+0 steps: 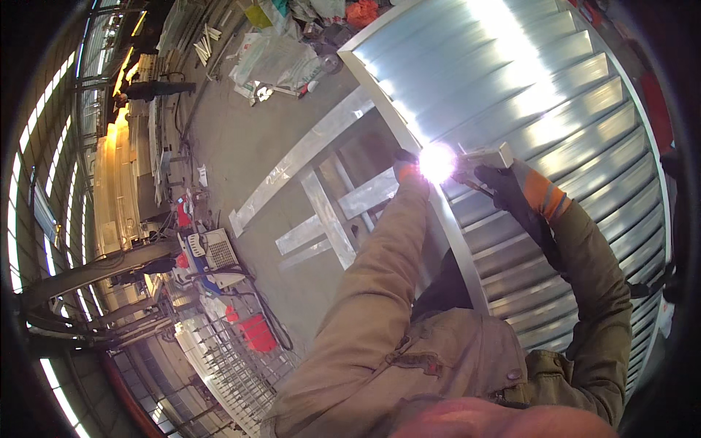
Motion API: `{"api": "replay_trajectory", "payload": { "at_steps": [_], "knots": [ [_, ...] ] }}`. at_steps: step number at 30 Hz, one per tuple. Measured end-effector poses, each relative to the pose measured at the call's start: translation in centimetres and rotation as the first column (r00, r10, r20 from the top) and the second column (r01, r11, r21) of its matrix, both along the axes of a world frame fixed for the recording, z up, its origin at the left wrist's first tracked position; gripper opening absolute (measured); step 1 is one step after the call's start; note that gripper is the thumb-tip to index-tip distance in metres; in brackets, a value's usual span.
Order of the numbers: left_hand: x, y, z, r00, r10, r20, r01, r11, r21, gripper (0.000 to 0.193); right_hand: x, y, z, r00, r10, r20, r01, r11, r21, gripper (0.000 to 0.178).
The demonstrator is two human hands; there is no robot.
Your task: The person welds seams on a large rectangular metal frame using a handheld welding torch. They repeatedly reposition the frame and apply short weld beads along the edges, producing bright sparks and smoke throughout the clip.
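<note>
A large silver metal louvre panel [577,139] with slanted slats lies under my hands. Its pale frame rail [461,252] runs up along the left side. My right hand [507,188], in a dark glove with an orange and grey cuff, is closed round a welding torch [471,177]. A bright white-violet arc [438,162] burns at the torch end, against the rail. Just above the glove shows a pale, box-shaped metal piece [491,156]; whether I hold it is unclear. My left hand [405,168], gloved in dark and orange, is beside the arc at the rail; glare and sleeve hide its fingers.
On the floor to the left lie flat silver metal bars [303,160], some crossing. A boxy machine [212,252] with cables and a red container [257,333] stand farther left, near a wire rack [226,365]. Plastic sheeting [277,62] is heaped behind. Another person [153,90] is far left.
</note>
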State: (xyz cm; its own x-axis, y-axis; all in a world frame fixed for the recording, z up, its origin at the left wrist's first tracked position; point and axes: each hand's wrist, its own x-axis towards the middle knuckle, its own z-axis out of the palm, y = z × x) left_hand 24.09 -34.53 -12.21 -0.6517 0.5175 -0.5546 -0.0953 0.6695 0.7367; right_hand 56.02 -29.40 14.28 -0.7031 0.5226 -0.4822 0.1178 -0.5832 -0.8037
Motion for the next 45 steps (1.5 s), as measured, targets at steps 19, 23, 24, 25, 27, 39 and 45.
{"api": "replay_trajectory", "payload": {
  "at_steps": [19,23,24,25,27,39,45],
  "knots": [
    [-1.3,1.8,-9.9,0.967,0.196,-0.161,-0.212,0.973,-0.089,0.055,1.6,-3.0,3.3,0.913,-0.082,0.4,-0.027,0.965,0.261,0.045],
    [1.4,2.1,-1.9,0.964,0.191,-0.186,-0.232,0.945,-0.229,0.085,1.7,-9.5,3.1,0.866,-0.249,0.433,-0.164,0.677,0.717,0.054],
    [1.6,1.8,-0.2,0.971,0.158,-0.178,-0.196,0.956,-0.22,0.085,1.8,-10.8,2.6,0.905,-0.244,0.347,-0.162,0.557,0.814,0.059],
    [1.9,1.4,0.9,0.967,0.172,-0.189,-0.209,0.958,-0.194,0.086,1.8,-12.2,2.1,0.892,-0.244,0.381,-0.201,0.541,0.816,0.066],
    [1.8,0.9,1.9,0.958,0.116,-0.262,-0.162,0.974,-0.159,0.087,1.8,-14.7,1.3,0.902,-0.259,0.346,-0.24,0.367,0.899,0.074],
    [5.4,-4.9,2.7,0.992,-0.01,-0.122,0.027,0.989,0.144,0.099,2.3,-21.6,4.3,0.827,-0.418,0.376,-0.252,0.323,0.912,0.059],
    [9.1,-9.1,4.2,0.98,-0.026,-0.196,0.051,0.991,0.121,0.092,4.8,-24.3,4.9,0.872,-0.32,0.37,-0.287,0.278,0.917,0.067]
  ]
}}
